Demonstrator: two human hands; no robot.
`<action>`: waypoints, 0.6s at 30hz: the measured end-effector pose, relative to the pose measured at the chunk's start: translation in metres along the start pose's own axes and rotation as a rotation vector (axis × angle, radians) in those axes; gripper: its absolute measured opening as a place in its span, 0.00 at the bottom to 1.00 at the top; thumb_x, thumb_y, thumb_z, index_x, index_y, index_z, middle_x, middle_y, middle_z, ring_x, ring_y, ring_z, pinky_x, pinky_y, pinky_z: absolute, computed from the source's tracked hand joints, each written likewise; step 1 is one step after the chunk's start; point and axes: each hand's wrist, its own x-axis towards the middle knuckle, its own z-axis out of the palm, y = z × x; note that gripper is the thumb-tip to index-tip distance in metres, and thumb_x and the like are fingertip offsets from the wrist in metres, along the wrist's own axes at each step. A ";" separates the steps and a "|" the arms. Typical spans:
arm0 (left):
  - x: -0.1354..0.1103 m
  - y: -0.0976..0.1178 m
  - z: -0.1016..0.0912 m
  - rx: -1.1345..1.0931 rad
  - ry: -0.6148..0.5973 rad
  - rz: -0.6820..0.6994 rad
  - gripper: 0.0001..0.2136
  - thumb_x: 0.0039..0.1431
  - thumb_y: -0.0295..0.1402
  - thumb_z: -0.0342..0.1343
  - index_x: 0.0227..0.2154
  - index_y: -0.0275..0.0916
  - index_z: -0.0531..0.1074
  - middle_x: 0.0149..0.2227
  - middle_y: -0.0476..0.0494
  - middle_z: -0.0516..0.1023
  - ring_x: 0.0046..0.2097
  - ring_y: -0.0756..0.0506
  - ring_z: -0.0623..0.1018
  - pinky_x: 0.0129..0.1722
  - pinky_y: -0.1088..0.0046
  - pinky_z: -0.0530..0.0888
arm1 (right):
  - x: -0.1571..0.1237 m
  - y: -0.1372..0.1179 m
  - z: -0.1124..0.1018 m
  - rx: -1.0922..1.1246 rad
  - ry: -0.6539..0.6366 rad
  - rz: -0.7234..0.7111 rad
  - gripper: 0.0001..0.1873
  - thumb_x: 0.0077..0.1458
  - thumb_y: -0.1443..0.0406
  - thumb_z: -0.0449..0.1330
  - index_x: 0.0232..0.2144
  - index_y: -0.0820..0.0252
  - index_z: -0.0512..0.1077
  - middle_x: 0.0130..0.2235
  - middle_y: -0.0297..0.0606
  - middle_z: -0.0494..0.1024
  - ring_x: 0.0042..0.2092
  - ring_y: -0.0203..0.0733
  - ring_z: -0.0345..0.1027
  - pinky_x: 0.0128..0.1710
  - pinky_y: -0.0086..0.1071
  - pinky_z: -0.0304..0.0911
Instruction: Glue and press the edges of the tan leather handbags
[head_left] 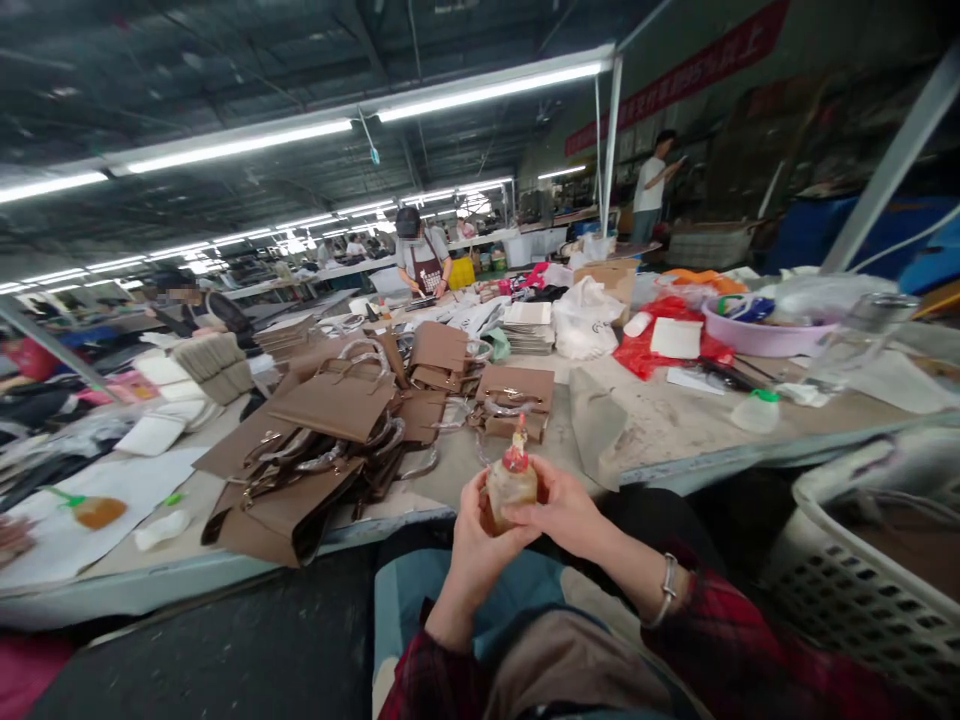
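Both of my hands are wrapped round a squat, cloudy glue bottle [511,492] with a red, stained nozzle that points up. My left hand [480,530] closes on its left side, and my right hand [559,510] grips it from the right, the thumb across its front. The bottle is above my lap, just off the table's front edge. Brown handbags [334,400] with wrapped handles lie piled behind it and to the left. Straight behind the bottle is another brown handbag [517,385].
A white basket [862,560] stands at my right. On the table are a clear bottle with a green cap [756,410], a pink basin [765,335], a white plastic bag [589,320] and, at left, an amber bottle [97,512]. A co-worker [424,260] stands across the table.
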 end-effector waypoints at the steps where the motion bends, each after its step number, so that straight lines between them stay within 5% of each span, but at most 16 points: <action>1: 0.000 0.001 -0.002 0.100 0.048 0.031 0.38 0.40 0.38 0.71 0.54 0.34 0.61 0.53 0.33 0.70 0.53 0.37 0.73 0.53 0.60 0.72 | 0.003 -0.001 0.003 -0.012 0.009 -0.001 0.24 0.41 0.66 0.67 0.43 0.60 0.69 0.39 0.34 0.76 0.40 0.41 0.70 0.42 0.35 0.66; 4: 0.000 0.000 -0.007 0.358 0.139 0.058 0.32 0.40 0.36 0.70 0.50 0.35 0.66 0.46 0.40 0.74 0.46 0.40 0.75 0.49 0.65 0.72 | 0.011 -0.005 0.006 -0.051 0.030 -0.006 0.25 0.39 0.67 0.67 0.43 0.60 0.70 0.38 0.34 0.75 0.40 0.42 0.69 0.43 0.36 0.66; 9: 0.003 -0.013 -0.017 0.221 0.172 0.014 0.27 0.39 0.39 0.69 0.43 0.36 0.69 0.39 0.44 0.77 0.37 0.43 0.75 0.37 0.71 0.72 | 0.015 -0.008 0.001 -0.243 -0.141 -0.040 0.49 0.38 0.68 0.70 0.62 0.55 0.58 0.59 0.40 0.67 0.58 0.48 0.63 0.60 0.42 0.58; 15: 0.009 -0.016 -0.019 0.410 0.250 -0.011 0.22 0.43 0.37 0.67 0.42 0.36 0.71 0.37 0.45 0.77 0.37 0.43 0.76 0.38 0.70 0.72 | 0.018 0.008 0.001 -0.261 -0.098 -0.042 0.25 0.43 0.68 0.67 0.46 0.60 0.72 0.44 0.37 0.77 0.46 0.45 0.70 0.50 0.39 0.64; 18: 0.013 -0.021 -0.017 0.381 0.188 -0.044 0.30 0.42 0.36 0.69 0.49 0.38 0.68 0.43 0.43 0.76 0.43 0.41 0.76 0.44 0.66 0.73 | 0.019 0.015 -0.004 -0.275 -0.056 -0.008 0.20 0.45 0.67 0.66 0.44 0.62 0.73 0.41 0.37 0.77 0.43 0.44 0.70 0.48 0.40 0.64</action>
